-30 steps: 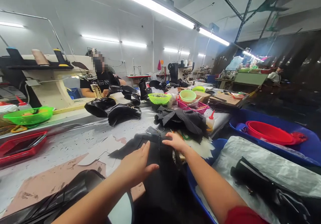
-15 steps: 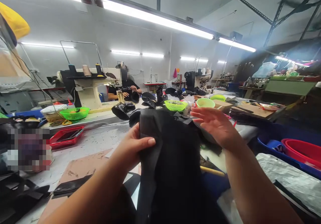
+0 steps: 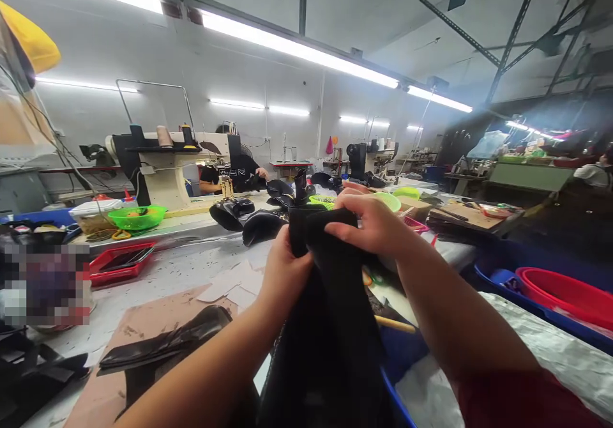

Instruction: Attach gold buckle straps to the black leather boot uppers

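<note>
In front of me a long black boot upper (image 3: pixel 330 326) hangs down toward my lap, its top edge raised. Its lower part is too dark to make out. My left hand (image 3: pixel 290 265) grips the left side of the top, thumb over the near face. The right side of the top edge is pinched by my right hand (image 3: pixel 366 220), thumb on the near face and fingers behind. Beyond them on the bench lie black boots (image 3: pixel 261 223). Left of my forearm, folded black leather pieces (image 3: pixel 163 342) rest on a pinkish board (image 3: pixel 158 310).
Sewing machines (image 3: pixel 172 172) stand behind the bench, with a co-worker (image 3: pixel 230 175) seated there. A red tray (image 3: pixel 122 265) and green basket (image 3: pixel 136 217) sit at left. White paper pieces (image 3: pixel 234 284) lie mid-bench. Red basins (image 3: pixel 565 294) in a blue tub (image 3: pixel 483 275) are at right.
My right hand has come in from the right, where it was spread and free, and taken hold of the top edge. The upper has turned and its top has folded inward. The view has shifted slightly.
</note>
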Motion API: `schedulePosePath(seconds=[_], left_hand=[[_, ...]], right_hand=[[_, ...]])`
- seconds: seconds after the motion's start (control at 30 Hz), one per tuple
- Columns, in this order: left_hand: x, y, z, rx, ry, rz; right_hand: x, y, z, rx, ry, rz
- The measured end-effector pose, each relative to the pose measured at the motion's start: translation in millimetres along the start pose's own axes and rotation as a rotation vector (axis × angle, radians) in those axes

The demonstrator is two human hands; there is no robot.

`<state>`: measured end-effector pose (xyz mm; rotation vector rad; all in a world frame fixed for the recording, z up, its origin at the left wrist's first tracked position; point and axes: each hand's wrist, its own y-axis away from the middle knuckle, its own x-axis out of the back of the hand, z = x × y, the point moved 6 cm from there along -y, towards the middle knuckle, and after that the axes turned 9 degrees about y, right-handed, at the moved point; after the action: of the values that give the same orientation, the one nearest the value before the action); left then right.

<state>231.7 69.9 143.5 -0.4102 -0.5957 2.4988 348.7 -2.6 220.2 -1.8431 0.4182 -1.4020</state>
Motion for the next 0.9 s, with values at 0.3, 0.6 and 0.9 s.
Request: schedulePosePath(seconds=[0.3, 0.6, 0.9], left_hand=[[-6.9, 4, -3, -0.020, 0.012, 0.011], [-2.3, 5, -7, -0.175, -0.342, 0.033], [13.7, 47, -53, 0.187, -0.498, -0.364]], right_hand=[[-12, 21, 29, -0.198, -0.193, 0.191], [-63, 49, 37, -0.706, -1.010, 0.094], [-27, 48, 66, -0.745, -0.793, 0.601]])
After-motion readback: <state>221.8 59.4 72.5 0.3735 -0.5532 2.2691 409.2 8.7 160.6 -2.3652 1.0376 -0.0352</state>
